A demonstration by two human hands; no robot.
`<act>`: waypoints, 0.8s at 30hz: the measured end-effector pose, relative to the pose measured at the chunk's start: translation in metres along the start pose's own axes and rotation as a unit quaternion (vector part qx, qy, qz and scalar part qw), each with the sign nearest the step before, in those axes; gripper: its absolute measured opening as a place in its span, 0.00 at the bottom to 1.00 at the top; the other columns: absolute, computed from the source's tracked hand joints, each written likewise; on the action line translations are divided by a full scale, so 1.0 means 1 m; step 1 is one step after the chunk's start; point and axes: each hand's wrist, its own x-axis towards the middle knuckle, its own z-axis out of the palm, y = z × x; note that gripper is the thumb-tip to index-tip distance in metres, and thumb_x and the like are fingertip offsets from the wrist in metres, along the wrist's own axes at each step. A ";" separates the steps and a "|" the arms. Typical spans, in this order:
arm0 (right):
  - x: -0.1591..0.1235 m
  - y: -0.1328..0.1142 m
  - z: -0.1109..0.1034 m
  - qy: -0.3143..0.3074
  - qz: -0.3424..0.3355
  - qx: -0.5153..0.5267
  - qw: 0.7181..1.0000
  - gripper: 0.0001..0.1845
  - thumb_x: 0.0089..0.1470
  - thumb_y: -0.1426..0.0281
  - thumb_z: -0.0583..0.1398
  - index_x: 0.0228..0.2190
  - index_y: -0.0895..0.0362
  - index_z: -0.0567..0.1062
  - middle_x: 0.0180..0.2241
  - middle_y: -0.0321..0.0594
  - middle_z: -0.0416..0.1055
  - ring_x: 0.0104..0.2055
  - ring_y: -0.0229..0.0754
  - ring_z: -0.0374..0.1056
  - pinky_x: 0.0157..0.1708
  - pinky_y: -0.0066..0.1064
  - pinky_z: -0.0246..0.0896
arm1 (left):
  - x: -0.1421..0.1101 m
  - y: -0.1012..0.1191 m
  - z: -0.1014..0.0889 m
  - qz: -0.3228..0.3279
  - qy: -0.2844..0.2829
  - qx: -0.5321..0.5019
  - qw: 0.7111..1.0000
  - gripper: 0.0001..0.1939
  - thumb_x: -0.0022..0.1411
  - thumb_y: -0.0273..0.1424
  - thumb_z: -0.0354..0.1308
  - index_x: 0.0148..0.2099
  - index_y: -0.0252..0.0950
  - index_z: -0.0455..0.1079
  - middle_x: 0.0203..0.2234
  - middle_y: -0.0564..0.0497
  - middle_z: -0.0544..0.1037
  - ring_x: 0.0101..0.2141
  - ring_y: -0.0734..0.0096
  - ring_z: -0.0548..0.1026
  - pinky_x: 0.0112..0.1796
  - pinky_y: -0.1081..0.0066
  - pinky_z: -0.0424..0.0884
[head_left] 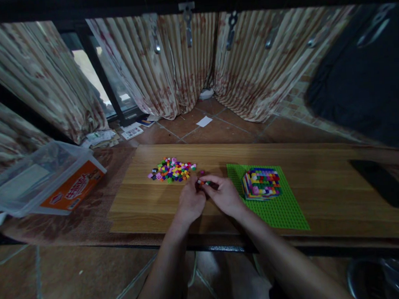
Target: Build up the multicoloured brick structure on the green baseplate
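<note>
My left hand (192, 198) and my right hand (225, 194) meet above the middle of the wooden board, fingers pinched together. Between their fingertips are a few small toy bricks (203, 182), with orange, white and green showing. Which hand grips which brick is partly hidden. A magenta brick (202, 172) lies on the board just beyond the fingertips. To the left is a loose pile of many-coloured bricks (173, 170). Right of my right hand, a block built of coloured bricks (261, 183) stands on a green baseplate (279, 214).
The wooden board (145, 211) lies on a brown cloth (99, 228). At far left stands a clear plastic box (74, 150) with an orange label. A flat black object (384, 183) rests at the right. Striped curtains (188, 69) hang behind, and papers (132, 132) lie on the tiled floor.
</note>
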 end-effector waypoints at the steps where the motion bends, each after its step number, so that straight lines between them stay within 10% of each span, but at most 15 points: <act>1: -0.001 -0.004 0.000 0.000 -0.015 -0.010 1.000 0.10 0.54 0.73 0.59 0.37 0.53 0.79 0.40 0.38 0.77 0.42 0.40 0.73 0.46 0.34 0.66 | 0.000 0.001 0.000 -0.003 -0.003 -0.015 1.000 0.17 0.46 0.18 0.49 0.37 0.36 0.70 0.29 0.51 0.76 0.35 0.67 0.74 0.39 0.68 0.69; 14: -0.009 -0.051 -0.007 -0.055 -0.120 -0.076 0.988 0.20 0.59 0.80 0.50 0.45 0.52 0.75 0.44 0.39 0.74 0.48 0.39 0.70 0.49 0.34 0.64 | -0.008 0.015 -0.003 -0.163 -0.060 -0.427 0.888 0.11 0.32 0.18 0.48 0.23 0.34 0.63 0.18 0.57 0.65 0.21 0.80 0.64 0.24 0.78 0.59; 24: -0.001 -0.027 -0.027 0.120 -0.047 0.061 0.990 0.11 0.60 0.70 0.52 0.39 0.55 0.75 0.33 0.38 0.73 0.29 0.37 0.73 0.30 0.30 0.70 | -0.007 0.025 -0.009 -0.164 -0.057 -0.569 0.804 0.25 0.35 0.10 0.50 0.37 0.32 0.73 0.33 0.50 0.78 0.37 0.74 0.75 0.42 0.76 0.70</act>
